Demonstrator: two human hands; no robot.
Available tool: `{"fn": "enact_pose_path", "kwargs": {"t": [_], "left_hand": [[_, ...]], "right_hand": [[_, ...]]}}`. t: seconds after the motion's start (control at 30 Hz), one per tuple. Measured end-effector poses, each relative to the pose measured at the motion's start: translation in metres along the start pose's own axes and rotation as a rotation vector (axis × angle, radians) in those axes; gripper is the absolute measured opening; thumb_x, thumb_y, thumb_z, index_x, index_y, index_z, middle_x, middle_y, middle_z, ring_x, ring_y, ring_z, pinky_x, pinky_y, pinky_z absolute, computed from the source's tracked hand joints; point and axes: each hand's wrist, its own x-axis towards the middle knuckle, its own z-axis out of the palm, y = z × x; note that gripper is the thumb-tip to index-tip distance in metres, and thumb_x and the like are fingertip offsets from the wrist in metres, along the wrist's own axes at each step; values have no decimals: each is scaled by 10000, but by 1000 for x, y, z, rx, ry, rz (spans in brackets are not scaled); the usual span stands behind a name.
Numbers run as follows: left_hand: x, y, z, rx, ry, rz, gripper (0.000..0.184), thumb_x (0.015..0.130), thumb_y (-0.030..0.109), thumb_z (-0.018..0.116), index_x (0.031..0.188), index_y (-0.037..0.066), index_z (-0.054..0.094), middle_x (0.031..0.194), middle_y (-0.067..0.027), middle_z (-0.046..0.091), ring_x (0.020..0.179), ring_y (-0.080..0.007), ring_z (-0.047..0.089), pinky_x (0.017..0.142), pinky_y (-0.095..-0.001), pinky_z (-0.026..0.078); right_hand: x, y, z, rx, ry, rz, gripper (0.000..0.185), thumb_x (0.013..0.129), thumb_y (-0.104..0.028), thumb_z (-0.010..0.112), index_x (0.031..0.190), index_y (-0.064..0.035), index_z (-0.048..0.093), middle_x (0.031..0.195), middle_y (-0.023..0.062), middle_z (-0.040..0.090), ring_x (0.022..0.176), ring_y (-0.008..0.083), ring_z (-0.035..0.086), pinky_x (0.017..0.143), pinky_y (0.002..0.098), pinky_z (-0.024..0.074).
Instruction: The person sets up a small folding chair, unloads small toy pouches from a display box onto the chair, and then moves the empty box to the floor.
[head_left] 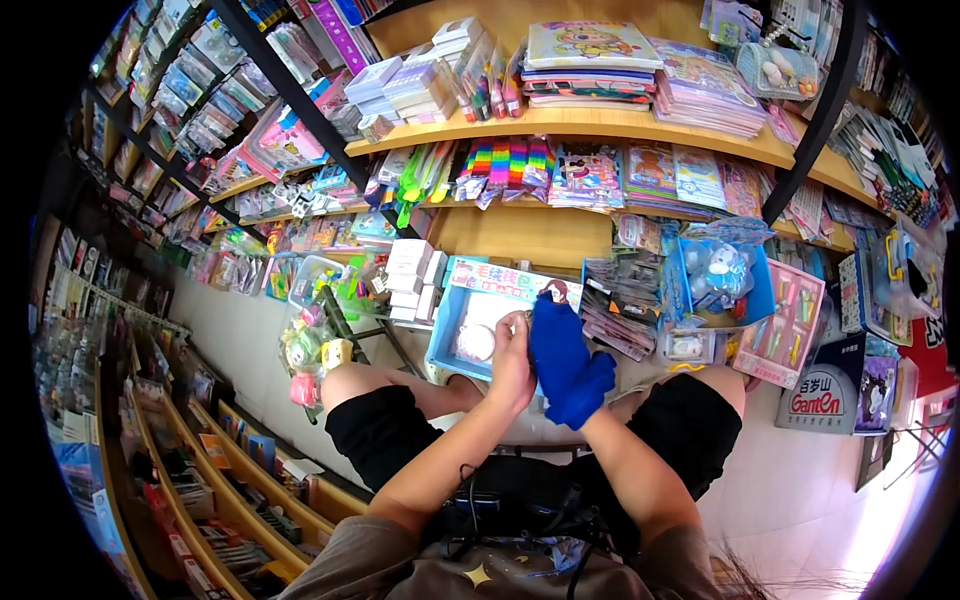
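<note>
My left hand [512, 362] is bare, with fingers curled into a pinch at their tips. What it pinches is too small to make out. Blue knitted fabric [570, 350], like a glove, covers my right hand [572, 365] down to the wrist, so its exact finger shape is hidden. Both hands are side by side, almost touching, over the edge of an open light-blue box [440, 345]. Inside the box, left of my left hand, lies a round white item [475, 342]. A printed card [495, 277] stands at the box's back.
Small white boxes [407, 270] are stacked left of the blue box. Dark packets [618, 310] and a blue bin [682, 300] of plush items are to the right. A wooden shelf [580, 122] with books runs above. A folded stand [345, 325] is at the left.
</note>
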Motion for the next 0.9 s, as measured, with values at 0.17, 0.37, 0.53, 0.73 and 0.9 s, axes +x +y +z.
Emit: {"fn": "enact_pose_path", "kwargs": {"t": [0.17, 0.37, 0.53, 0.73, 0.9], "left_hand": [[9, -1, -14, -57, -66, -184, 295, 976, 253, 405, 1194, 66, 474, 1103, -70, 580, 993, -181, 575, 855, -319, 484], [27, 13, -24, -342, 128, -406, 249, 967, 130, 366, 1145, 15, 496, 1083, -118, 590, 868, -202, 616, 672, -262, 537], [22, 27, -18, -444, 135, -403, 303, 977, 107, 302, 1203, -57, 418, 1140, -196, 543, 973, -287, 597, 791, -349, 544], [24, 24, -24, -464, 131, -395, 345, 992, 238, 327, 1190, -22, 435, 1131, -173, 560, 1020, -289, 581, 859, -399, 524], [7, 18, -17, -332, -106, -414, 361, 971, 346, 390, 1145, 45, 486, 1102, -95, 571, 1011, -216, 574, 794, -339, 522]], "right_hand": [[6, 1, -8, 457, -153, 135, 436, 962, -251, 263, 1263, 31, 404, 1308, 157, 439, 1219, 229, 421, 1039, 324, 309], [5, 5, -19, 1271, -282, 477, 502, 967, -314, 205, 1280, 33, 389, 1321, 165, 428, 1228, 240, 415, 1046, 337, 302], [20, -24, -45, 642, -279, 546, 397, 925, -260, 331, 1214, -59, 515, 1057, 54, 554, 840, 139, 547, 775, 275, 453], [26, 3, -24, 141, 107, 220, 323, 917, -163, 441, 1223, -66, 471, 894, 111, 587, 703, 184, 574, 625, 285, 462], [19, -28, -24, 43, -50, -2, 231, 848, -141, 503, 1023, -24, 598, 1095, 159, 604, 977, 276, 584, 846, 360, 449]]}}
